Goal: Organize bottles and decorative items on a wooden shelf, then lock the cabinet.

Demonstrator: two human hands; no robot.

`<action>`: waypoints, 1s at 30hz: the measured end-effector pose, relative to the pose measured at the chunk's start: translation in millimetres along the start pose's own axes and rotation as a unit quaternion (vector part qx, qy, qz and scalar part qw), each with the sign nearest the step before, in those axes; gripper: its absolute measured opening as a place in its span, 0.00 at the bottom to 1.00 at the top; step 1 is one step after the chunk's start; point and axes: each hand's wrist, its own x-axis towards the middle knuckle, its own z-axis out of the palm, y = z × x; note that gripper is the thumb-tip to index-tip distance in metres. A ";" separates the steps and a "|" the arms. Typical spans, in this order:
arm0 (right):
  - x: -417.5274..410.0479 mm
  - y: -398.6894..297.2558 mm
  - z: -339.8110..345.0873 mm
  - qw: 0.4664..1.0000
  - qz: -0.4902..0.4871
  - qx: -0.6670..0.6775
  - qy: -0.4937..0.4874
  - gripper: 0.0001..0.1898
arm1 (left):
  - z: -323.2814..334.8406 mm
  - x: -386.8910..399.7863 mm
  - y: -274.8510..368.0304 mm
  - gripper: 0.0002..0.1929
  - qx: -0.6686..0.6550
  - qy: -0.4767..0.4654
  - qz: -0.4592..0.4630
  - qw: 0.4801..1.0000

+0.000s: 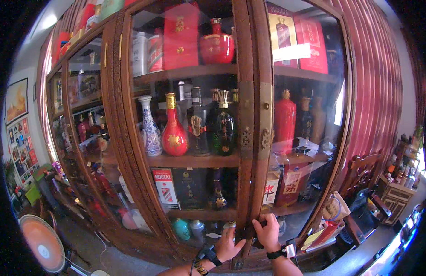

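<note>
Before me stands a dark wooden display cabinet with glass doors. My left hand [229, 245] is at the lower part of the left door's stile [243, 193], fingers spread and nothing held. Beside it, my right hand [269, 230] has bent fingers at the lower end of the right door's stile [262, 188]; its fingertips are partly hidden. Brass lock plates [266, 120] face each other across the two stiles. Behind the left glass are a red gourd-shaped bottle [175, 132], a blue-and-white porcelain bottle [150, 127] and a dark green bottle [225, 129].
Boxed and bottled liquor fills the shelves, including a red bottle [285, 120] behind the right glass. An electric fan [43, 243] stands at the lower left. At the right are a paper bag [335, 207], a carved wooden chair [361, 172] and a small cabinet [396, 196].
</note>
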 end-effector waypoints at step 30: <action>21.0 9.6 9.0 0.998 0.008 -0.057 -0.030 0.15 | 9.9 8.9 -11.9 0.36 -0.041 -0.046 -0.025 0.998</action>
